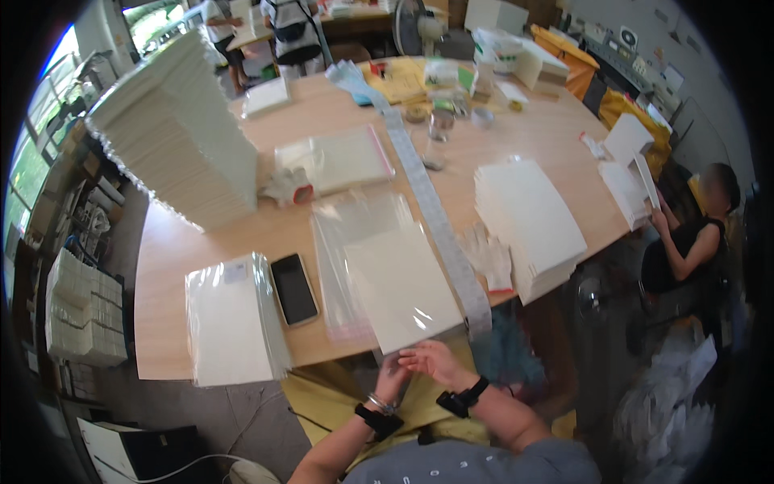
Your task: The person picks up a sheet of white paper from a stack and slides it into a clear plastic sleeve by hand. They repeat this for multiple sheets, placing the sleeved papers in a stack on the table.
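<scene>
At the table's front edge my two hands meet, just below a white paper packet (401, 282) that lies on flat clear plastic bags (332, 234). My right hand (439, 363) is closed, its bent fingers pointing left toward the left hand. Anything pinched in them is too small to make out. My left hand (392, 379) is close beside it, with its fingers mostly hidden and blurred. Along the packet's right side runs a long pale strip of labels (431, 210), hanging over the front edge. A phone (294, 289) and a stack of wrapped white packets (230, 323) lie to the left.
A tall white paper stack (177, 137) stands at the back left. White gloves (488, 256) lie beside another paper stack (532, 218) on the right. Tape rolls (441, 123) sit farther back. At the right edge a seated person (693, 242) handles white sheets.
</scene>
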Demonstrator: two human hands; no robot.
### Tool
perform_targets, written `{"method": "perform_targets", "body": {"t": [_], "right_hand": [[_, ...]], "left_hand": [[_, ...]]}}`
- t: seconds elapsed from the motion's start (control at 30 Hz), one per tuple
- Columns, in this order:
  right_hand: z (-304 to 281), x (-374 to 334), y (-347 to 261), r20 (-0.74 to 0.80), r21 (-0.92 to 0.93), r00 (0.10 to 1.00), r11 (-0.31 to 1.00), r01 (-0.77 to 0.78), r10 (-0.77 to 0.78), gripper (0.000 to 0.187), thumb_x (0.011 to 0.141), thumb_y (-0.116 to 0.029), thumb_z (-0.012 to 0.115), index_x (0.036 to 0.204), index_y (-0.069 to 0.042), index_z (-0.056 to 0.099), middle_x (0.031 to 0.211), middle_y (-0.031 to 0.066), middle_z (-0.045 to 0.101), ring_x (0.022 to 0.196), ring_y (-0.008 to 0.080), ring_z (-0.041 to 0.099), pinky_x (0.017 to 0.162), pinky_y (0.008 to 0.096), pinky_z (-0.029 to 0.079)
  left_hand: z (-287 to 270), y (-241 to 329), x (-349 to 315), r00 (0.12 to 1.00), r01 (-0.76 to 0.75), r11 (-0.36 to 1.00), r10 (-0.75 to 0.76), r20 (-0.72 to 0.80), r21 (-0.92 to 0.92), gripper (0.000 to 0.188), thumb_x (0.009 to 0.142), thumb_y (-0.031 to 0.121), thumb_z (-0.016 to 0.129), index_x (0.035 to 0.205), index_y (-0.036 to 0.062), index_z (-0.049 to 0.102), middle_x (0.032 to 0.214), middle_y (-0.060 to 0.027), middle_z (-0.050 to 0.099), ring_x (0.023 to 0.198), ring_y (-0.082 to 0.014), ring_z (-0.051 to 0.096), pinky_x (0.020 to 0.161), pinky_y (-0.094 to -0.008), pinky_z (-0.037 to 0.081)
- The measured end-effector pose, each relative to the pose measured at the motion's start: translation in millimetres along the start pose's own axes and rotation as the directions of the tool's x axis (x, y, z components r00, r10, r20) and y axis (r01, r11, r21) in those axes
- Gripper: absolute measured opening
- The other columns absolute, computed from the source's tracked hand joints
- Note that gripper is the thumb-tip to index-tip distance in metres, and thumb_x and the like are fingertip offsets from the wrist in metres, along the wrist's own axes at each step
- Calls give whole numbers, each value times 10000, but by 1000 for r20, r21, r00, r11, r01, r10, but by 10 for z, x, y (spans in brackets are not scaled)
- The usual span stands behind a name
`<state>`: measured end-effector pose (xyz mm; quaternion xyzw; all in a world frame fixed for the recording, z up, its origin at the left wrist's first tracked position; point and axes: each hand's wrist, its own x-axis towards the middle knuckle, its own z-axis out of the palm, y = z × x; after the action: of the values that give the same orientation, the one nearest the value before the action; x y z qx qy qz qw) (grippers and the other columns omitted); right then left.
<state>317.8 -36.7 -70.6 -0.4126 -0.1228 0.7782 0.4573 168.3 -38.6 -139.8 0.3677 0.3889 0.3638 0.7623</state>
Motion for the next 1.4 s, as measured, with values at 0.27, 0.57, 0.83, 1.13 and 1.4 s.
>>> {"method": "perform_targets", "body": {"t": [0.27,0.57,0.83,1.13,1.4], "right_hand": [[195,-60,175,420,-859,713,7,511,-562,126,785,-128,560,864,-40,604,801,58,539,675,209,541,593,294,449],[139,80,33,718,-662,623,-26,749,-311,84,743,-132,561,761,-50,551,733,97,519,719,245,543,610,324,449],[-2430,-1602,-725,-231,-771,616,528,357,-753,84,778,-130,568,837,-70,572,772,89,593,765,195,575,684,313,482],[-981,-447,-616,583,-812,505,-461,358,-636,202,721,-117,595,922,-112,610,861,28,566,816,213,550,686,312,466],[-1111,-285,-948,689,-717,606,-248,652,-397,98,741,-150,606,792,-74,641,770,43,602,731,205,569,646,294,466]], "left_hand": [[-278,270,-224,978,177,983,-180,-105,-38,342,891,300,419,1036,33,574,1034,-57,573,951,-144,529,795,-282,413],[-195,252,-192,933,199,952,-257,-251,-234,383,850,260,329,956,-24,563,972,-93,610,841,-181,599,688,-265,456],[-529,162,-304,989,-22,952,66,-136,304,314,905,245,370,946,-6,554,805,-68,610,693,-201,596,656,-265,454],[-265,766,-129,601,-487,-324,549,581,811,358,611,89,683,959,118,604,910,-48,524,803,-223,523,673,-335,443],[-322,876,-108,631,-633,-185,441,639,752,176,661,99,668,825,83,609,756,-33,535,692,-231,530,610,-333,447]]}}
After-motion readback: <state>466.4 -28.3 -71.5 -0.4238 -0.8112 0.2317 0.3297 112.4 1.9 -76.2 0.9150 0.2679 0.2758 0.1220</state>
